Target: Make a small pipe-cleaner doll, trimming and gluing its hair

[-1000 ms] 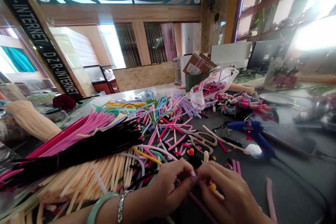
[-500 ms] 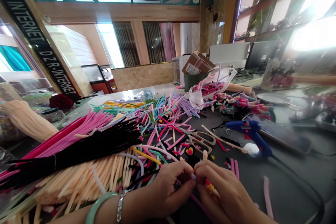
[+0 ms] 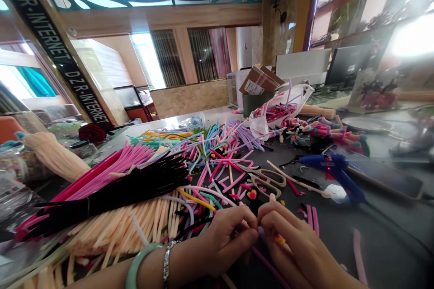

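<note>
My left hand [image 3: 233,239], with a jade bangle and silver bracelet at the wrist, is closed, thumb and fingers pinched at the lower centre. My right hand [image 3: 291,239] touches it, fingers curled round a small figure [image 3: 280,239] with yellow and red parts, mostly hidden. Between the fingertips shows a bit of lilac stem [image 3: 261,231]. What my left fingertips pinch is too small to tell. Just beyond the hands lie scissors [image 3: 269,179] with beige handles and a small black piece with a yellow and red top [image 3: 252,194].
Bundles of black [image 3: 129,192], pink [image 3: 111,169] and peach stems [image 3: 118,228] lie left. A blue glue gun [image 3: 339,169] with its cable and a phone [image 3: 389,178] are right. A cardboard box [image 3: 260,80] sits in a green bin behind.
The view has turned slightly left, so the scene sits further right. Both hands stay pressed together, with the lilac bit now less visible between them.
</note>
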Tool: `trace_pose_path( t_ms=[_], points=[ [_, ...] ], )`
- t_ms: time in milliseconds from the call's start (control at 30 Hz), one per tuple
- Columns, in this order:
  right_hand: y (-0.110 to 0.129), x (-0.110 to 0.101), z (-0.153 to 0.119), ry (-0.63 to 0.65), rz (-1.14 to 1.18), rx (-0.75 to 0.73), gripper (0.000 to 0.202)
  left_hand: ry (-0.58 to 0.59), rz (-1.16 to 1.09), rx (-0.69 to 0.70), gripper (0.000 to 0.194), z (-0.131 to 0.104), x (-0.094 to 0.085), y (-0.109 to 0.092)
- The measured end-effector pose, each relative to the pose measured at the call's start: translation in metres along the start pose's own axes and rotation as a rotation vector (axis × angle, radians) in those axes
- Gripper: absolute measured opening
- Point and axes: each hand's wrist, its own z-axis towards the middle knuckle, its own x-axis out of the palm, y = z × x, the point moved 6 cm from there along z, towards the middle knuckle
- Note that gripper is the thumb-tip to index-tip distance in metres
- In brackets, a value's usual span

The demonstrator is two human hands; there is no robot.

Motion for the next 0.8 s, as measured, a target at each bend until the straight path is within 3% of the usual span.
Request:
trace_pose_path(
  t_ms=[167, 433, 800],
  points=[
    [-0.008, 0.002, -0.003, -0.061, -0.036, 0.014, 0.015, -0.077, -0.05, -0.064, 0.026, 0.002, 0.0, 0.009],
    [-0.003, -0.009, 0.002, -0.192, -0.053, -0.032, 0.018, -0.101, -0.114, -0.098, 0.024, 0.002, 0.001, 0.016],
    [-0.003, -0.01, 0.004, -0.18, -0.013, 0.003, 0.015, -0.101, -0.145, -0.101, 0.027, 0.001, 0.0, 0.021]
  ],
)
